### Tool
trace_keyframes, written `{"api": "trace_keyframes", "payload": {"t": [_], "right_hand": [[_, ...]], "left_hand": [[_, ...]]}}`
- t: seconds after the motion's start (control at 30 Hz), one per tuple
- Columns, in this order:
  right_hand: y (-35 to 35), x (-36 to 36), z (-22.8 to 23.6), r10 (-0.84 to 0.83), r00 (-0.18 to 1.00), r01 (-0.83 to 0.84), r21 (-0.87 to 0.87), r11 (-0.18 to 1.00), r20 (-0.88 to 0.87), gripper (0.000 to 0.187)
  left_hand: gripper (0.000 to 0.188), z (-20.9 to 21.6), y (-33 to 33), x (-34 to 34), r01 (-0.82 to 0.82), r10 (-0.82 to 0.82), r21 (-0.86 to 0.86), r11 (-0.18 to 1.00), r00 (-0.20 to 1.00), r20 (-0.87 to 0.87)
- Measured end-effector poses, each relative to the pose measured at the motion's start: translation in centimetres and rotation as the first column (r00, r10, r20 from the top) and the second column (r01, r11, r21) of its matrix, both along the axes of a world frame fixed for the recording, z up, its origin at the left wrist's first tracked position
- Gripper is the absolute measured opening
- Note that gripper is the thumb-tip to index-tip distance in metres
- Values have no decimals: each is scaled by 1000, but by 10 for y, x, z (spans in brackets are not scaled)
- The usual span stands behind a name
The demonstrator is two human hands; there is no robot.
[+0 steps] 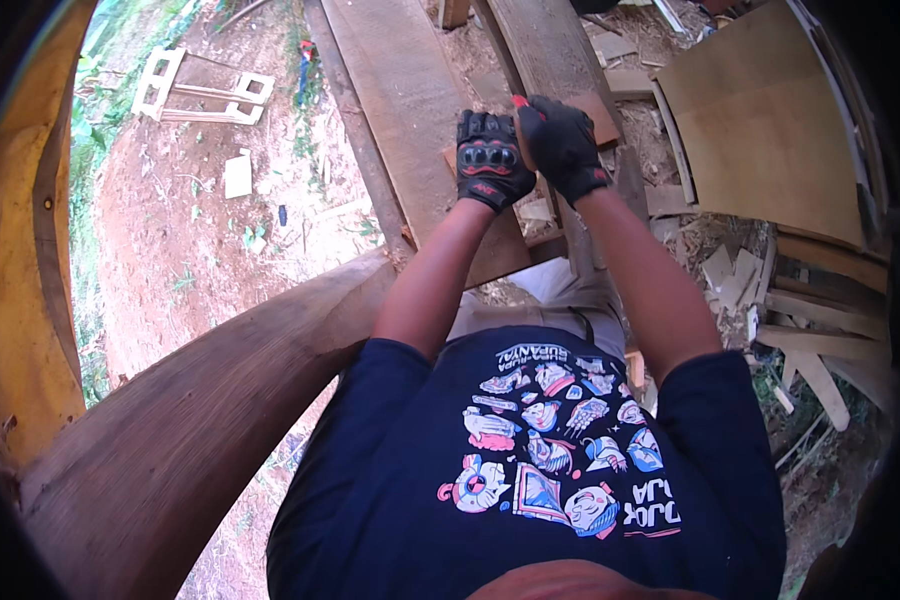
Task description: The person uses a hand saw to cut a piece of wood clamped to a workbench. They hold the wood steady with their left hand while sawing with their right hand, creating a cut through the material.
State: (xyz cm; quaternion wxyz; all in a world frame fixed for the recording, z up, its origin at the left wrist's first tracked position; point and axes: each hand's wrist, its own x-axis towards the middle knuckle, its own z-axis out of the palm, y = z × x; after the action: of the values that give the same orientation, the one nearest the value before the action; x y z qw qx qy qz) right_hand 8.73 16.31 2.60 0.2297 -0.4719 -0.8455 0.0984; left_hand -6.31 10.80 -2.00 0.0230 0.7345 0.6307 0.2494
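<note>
Both my hands wear black gloves with red trim and are close together over a wooden bench of long planks. My left hand is closed, knuckles up, over a short reddish-brown board that lies crosswise on the planks. Just to its right, my right hand is closed on the same board, whose right end sticks out past the glove. A small red tip shows at the thumb side of the right hand; I cannot make out whether it belongs to the glove. My fingertips are mostly hidden.
A thick wooden beam runs from lower left to the bench. Plywood sheets lean at the right, above stacked offcuts. A pale wooden frame lies on the dirt at far left; a yellow panel stands at the left edge.
</note>
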Motion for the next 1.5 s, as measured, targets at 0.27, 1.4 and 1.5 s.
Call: {"api": "trace_keyframes", "payload": {"t": [0.27, 1.4, 1.5], "right_hand": [[-135, 74, 67, -227, 883, 56, -388, 920, -410, 44], [-130, 84, 248, -262, 964, 189, -580, 792, -44, 36], [-70, 71, 173, 132, 990, -120, -199, 973, 47, 30]], "left_hand": [[52, 4, -2, -8, -12, 13, -154, 988, 1000, 8], [45, -1, 0, -5, -16, 14, -113, 993, 1000, -18], [44, 5, -3, -2, -2, 4, -121, 993, 1000, 14]]}}
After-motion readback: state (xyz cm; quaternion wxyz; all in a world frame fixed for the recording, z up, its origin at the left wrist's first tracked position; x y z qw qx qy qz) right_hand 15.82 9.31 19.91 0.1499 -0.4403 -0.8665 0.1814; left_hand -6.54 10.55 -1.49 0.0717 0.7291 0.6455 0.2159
